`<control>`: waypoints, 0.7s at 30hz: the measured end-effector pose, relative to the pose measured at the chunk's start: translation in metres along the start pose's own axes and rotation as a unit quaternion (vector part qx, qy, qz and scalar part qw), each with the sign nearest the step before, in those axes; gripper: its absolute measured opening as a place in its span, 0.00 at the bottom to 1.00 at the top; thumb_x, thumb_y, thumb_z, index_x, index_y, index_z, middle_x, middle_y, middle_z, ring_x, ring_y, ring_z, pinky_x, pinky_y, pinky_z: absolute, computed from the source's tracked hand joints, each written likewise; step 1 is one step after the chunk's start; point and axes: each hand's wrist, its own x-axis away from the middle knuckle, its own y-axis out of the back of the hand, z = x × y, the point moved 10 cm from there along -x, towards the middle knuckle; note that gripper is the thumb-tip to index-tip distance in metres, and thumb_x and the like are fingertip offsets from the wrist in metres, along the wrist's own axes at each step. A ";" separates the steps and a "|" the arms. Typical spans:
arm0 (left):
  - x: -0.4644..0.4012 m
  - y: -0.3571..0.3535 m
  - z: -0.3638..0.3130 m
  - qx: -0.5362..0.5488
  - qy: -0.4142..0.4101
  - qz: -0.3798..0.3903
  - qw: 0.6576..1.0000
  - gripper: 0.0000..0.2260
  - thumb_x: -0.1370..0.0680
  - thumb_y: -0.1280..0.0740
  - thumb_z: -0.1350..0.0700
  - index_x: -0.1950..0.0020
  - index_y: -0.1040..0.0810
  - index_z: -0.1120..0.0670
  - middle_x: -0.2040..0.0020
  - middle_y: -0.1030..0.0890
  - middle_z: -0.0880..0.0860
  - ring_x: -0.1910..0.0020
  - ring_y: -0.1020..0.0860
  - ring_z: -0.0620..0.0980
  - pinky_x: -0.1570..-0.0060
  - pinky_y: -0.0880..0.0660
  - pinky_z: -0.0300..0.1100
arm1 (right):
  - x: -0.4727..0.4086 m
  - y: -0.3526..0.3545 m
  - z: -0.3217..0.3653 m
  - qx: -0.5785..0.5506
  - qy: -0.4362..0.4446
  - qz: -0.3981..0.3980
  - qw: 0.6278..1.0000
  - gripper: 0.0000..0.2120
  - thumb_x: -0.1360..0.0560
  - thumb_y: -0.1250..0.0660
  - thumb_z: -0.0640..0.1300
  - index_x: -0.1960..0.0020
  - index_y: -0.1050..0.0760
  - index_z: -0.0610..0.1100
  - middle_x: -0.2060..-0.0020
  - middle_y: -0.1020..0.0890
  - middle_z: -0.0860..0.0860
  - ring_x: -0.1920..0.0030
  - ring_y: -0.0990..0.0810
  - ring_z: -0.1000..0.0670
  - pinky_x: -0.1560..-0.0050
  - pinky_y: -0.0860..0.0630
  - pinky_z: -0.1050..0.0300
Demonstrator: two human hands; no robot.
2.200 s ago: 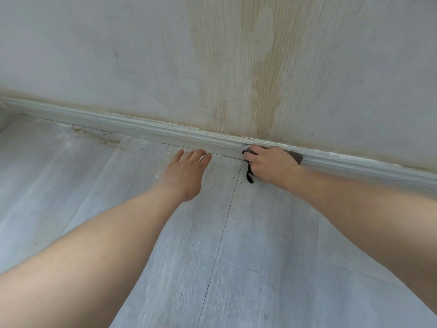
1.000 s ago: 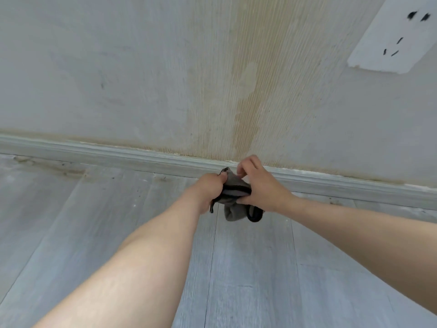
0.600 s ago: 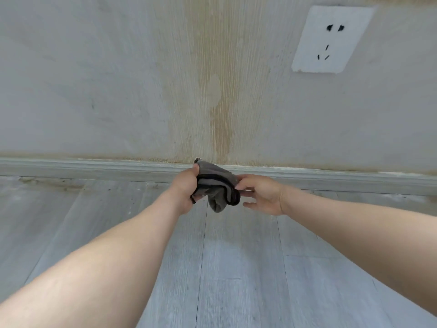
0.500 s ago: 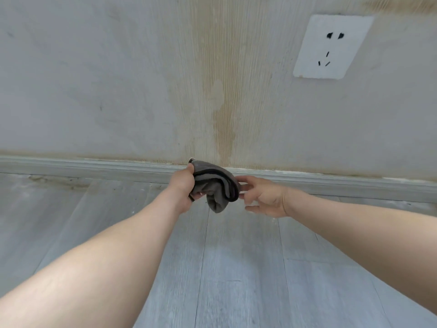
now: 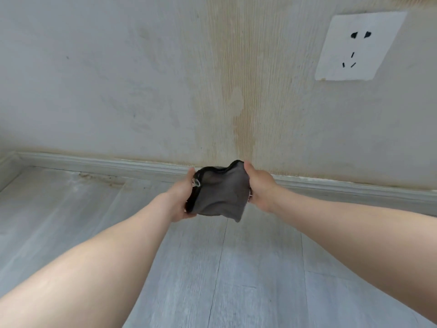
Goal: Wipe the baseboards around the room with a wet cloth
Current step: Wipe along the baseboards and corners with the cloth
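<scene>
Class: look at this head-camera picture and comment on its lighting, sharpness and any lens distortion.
Head view: soft, even light, no glare or hard shadows; the wide lens bows the baseboard; cloth and socket look sharp; the forearms and floor blur at the bottom edge.

Under me the floor point(image 5: 248, 275) is pale grey wood-look planking, its boards running away from me toward the wall, with thin dark seams between them. The grain shows as whitish streaks. Where the boards meet the baseboard point(image 5: 99, 163) on my left there is a brownish, crusty line of grime point(image 5: 99, 178) lying right along the joint. The baseboard stands on the floor's far edge and turns a corner at the far left. Nothing else that I can see lies on the planks
</scene>
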 end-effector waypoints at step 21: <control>0.006 -0.041 -0.033 -0.224 -0.223 0.066 0.946 0.33 0.33 0.23 0.60 0.33 0.33 0.53 0.40 0.26 0.51 0.42 0.27 0.48 0.45 0.30 0.41 | 0.011 -0.005 -0.013 -0.035 -0.061 0.060 0.996 0.08 0.23 0.40 0.31 0.45 0.27 0.35 0.59 0.20 0.42 0.59 0.22 0.45 0.59 0.23 0.51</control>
